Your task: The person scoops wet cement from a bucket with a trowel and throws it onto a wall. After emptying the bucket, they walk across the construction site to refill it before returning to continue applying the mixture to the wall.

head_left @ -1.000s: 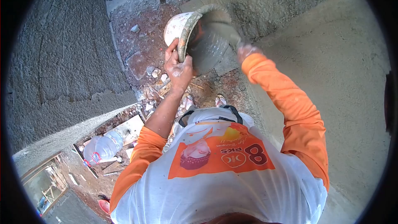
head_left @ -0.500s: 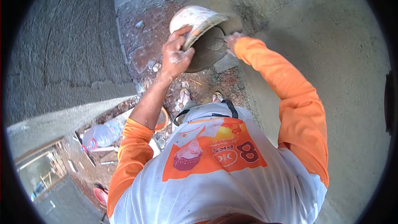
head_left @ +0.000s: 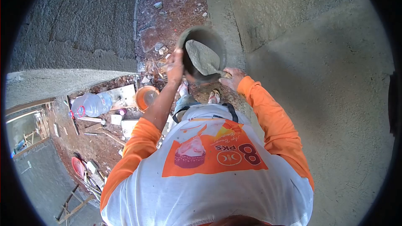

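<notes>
A round bucket is upright in front of me, its opening facing up. My left hand is at the bucket's left rim, slightly blurred, with its fingers against the side. At the lower right rim my right hand is closed round the handle of a trowel. The trowel's blade lies over the bucket's opening, coated with grey mortar. How much is in the bucket below the blade is hidden.
Rough grey walls rise at left and right. Rubble lies on the reddish ground. To the lower left are a clear plastic jug, an orange basin, boards, tools and a red dish. My feet stand below the bucket.
The bucket has gone from tilted to upright and come lower in view. My right hand has moved down from inside the far right rim, and the mortar-covered blade now shows.
</notes>
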The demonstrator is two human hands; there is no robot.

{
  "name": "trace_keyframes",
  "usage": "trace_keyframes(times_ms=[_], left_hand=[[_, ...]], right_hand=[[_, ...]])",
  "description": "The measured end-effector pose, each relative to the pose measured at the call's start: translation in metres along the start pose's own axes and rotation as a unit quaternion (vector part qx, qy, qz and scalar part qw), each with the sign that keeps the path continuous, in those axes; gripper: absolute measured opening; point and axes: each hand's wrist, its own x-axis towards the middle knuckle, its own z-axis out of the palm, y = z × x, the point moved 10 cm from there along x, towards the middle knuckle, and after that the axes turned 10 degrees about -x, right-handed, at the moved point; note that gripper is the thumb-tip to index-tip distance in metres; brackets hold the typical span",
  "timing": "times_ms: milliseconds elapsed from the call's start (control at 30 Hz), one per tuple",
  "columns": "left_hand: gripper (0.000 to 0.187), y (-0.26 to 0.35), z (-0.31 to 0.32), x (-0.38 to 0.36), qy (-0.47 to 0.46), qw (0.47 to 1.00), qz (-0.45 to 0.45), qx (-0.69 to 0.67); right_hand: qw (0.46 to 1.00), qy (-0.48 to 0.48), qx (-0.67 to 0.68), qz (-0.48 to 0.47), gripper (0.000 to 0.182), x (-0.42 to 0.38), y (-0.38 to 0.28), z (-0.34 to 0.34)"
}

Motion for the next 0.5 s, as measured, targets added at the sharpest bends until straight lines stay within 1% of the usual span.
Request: trace_keyframes(times_ms=[33, 67, 100, 133, 167, 200, 233, 267, 300, 333, 367, 400, 433, 467, 500], left_hand=[[0.054, -0.005, -0.024, -0.01, 0.048, 0.991, -0.08, 0.097], [0.06, -0.059, -0.044, 0.013, -0.187, 0.954, -0.236, 0.001], [0.067, -0.066, -0.082, 0.008, 0.08, 0.973, -0.115, 0.184], [0.066, -0.076, -0.081, 0.01, 0.008, 0.994, -0.089, 0.057], [0.066, -0.083, -0.089, 0.017, -0.07, 0.993, -0.064, -0.078], [0.065, -0.115, -0.132, -0.001, 0.097, 0.978, -0.145, -0.114], [0.068, -0.115, -0.153, -0.026, 0.171, 0.956, -0.215, -0.109], [0.071, -0.146, -0.187, -0.019, 0.168, 0.966, -0.175, -0.091], [0.077, -0.155, -0.216, -0.04, 0.255, 0.943, -0.187, -0.104], [0.085, -0.139, -0.226, -0.064, 0.31, 0.931, -0.166, -0.101], [0.092, -0.165, -0.256, -0.085, 0.36, 0.894, -0.261, -0.055], [0.096, -0.192, -0.285, -0.097, 0.37, 0.882, -0.29, -0.039], [0.097, -0.187, -0.304, -0.121, 0.427, 0.856, -0.291, 0.014], [0.096, -0.206, -0.33, -0.139, 0.469, 0.833, -0.292, 0.013], [0.094, -0.213, -0.343, -0.16, 0.464, 0.824, -0.326, 0.012]], right_hand=[[1.0, 0.024, -0.005, -0.007, 0.054, -0.002, 0.002, -0.008], [0.999, 0.029, -0.014, 0.0, 0.054, -0.004, 0.003, -0.013], [0.998, 0.05, -0.024, 0.015, 0.053, -0.006, 0.001, -0.02], [0.996, 0.077, -0.039, 0.036, 0.052, -0.009, 0.003, -0.034], [0.993, 0.056, -0.072, 0.077, 0.052, -0.01, 0.007, -0.039], [0.985, 0.1, -0.127, 0.06, 0.053, -0.01, 0.01, -0.046], [0.973, 0.138, -0.182, 0.037, 0.054, -0.011, 0.013, -0.051], [0.981, 0.113, -0.157, 0.01, 0.052, -0.024, -0.009, -0.074], [0.98, 0.114, -0.166, 0.013, 0.052, -0.029, -0.014, -0.09], [0.985, 0.104, -0.135, -0.028, 0.051, -0.033, -0.025, -0.097], [0.988, 0.092, -0.102, -0.07, 0.05, -0.036, -0.035, -0.102], [0.983, 0.11, -0.04, -0.14, 0.044, -0.043, -0.046, -0.115], [0.983, 0.107, -0.042, -0.144, 0.044, -0.045, -0.042, -0.12], [0.985, 0.021, 0.134, -0.107, 0.039, -0.042, -0.028, -0.113], [0.948, -0.066, 0.304, -0.065, 0.035, -0.043, -0.016, -0.106]])
